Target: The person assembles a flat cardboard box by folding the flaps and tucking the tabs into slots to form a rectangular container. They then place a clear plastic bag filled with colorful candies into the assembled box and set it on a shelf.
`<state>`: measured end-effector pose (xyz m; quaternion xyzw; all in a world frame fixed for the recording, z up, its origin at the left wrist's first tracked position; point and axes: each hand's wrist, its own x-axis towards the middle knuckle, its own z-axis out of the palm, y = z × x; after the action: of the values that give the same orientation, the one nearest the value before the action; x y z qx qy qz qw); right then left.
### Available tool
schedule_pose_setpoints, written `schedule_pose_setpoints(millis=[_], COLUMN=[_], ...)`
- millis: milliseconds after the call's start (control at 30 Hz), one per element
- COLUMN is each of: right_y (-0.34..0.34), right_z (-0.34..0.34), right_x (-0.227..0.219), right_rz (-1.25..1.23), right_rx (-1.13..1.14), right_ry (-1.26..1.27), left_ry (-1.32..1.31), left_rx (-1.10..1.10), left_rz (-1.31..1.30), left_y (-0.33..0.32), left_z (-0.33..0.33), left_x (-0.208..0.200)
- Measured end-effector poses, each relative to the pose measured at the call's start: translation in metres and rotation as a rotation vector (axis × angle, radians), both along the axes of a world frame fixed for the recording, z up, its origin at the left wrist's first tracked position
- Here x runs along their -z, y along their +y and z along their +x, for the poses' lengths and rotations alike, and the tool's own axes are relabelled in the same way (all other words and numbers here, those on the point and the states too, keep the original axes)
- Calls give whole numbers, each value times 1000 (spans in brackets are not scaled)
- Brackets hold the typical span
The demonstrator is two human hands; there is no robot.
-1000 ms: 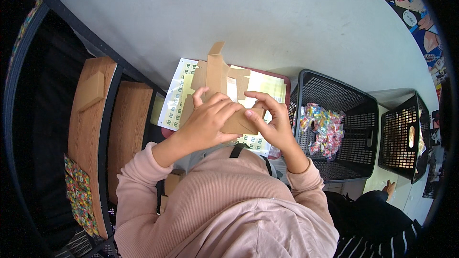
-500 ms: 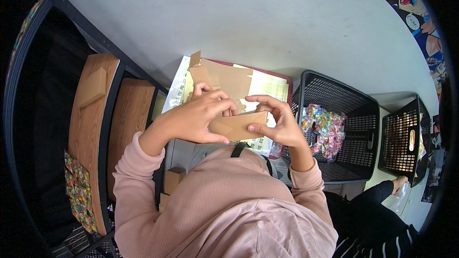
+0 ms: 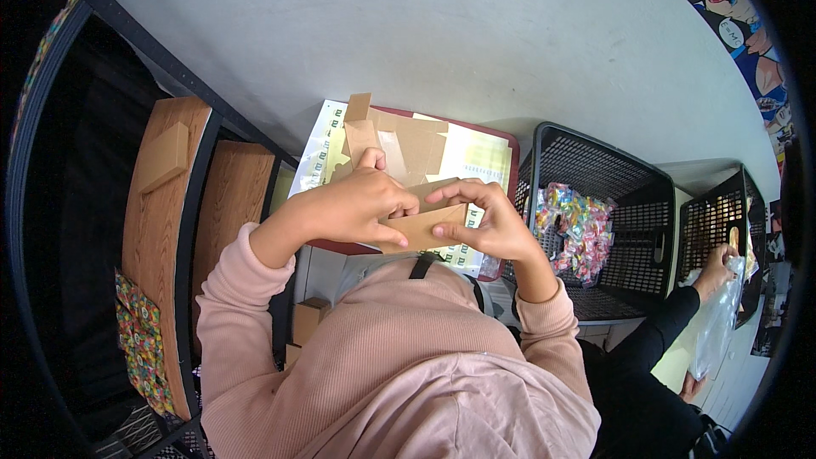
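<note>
A brown cardboard box (image 3: pixel 422 231), partly folded, is held low over a small table, close to my body. My left hand (image 3: pixel 348 206) is closed on its left end, with the thumb along the near wall and fingers bent into the inside. On the right end, my right hand (image 3: pixel 495 225) pinches the near wall, thumb outside and fingers curled over the top. The wide lid panel (image 3: pixel 419 143) spreads away from me, with a small flap (image 3: pixel 359 108) sticking up at its far left corner. My left fingers hide part of the box's inside.
Pale printed sheets (image 3: pixel 319 149) cover the red-edged table (image 3: pixel 514 153). Right of it stands a black crate (image 3: pixel 633 204) holding small colourful packets (image 3: pixel 578 234). Another person's hand (image 3: pixel 721 265) holds a clear plastic bag (image 3: pixel 716 319) by a second crate (image 3: pixel 690 219). A flat carton (image 3: pixel 166 155) lies on the left shelf.
My left hand has shifted slightly left and the box has tipped, showing more of its inside. The other person's hand has risen with the plastic bag.
</note>
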<state>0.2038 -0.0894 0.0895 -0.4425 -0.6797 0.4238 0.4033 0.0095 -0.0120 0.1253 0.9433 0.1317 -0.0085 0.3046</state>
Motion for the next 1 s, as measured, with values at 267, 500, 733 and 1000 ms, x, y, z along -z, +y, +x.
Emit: schedule_pose_setpoints(millis=[267, 500, 733, 1000], right_y=[6, -1, -6, 23], right_z=[1, -46, -53, 25], right_x=[5, 17, 3, 4], right_rz=[374, 618, 558, 255], right_rx=[286, 238, 47, 747], right_ry=[-281, -484, -439, 112], left_ry=[-513, -1041, -1022, -806], left_rx=[-460, -1002, -1008, -886], left_rz=[553, -1226, -1084, -1242], left_y=[-10, -44, -29, -42], left_z=[-2, 14, -10, -28], left_x=[32, 74, 123, 132])
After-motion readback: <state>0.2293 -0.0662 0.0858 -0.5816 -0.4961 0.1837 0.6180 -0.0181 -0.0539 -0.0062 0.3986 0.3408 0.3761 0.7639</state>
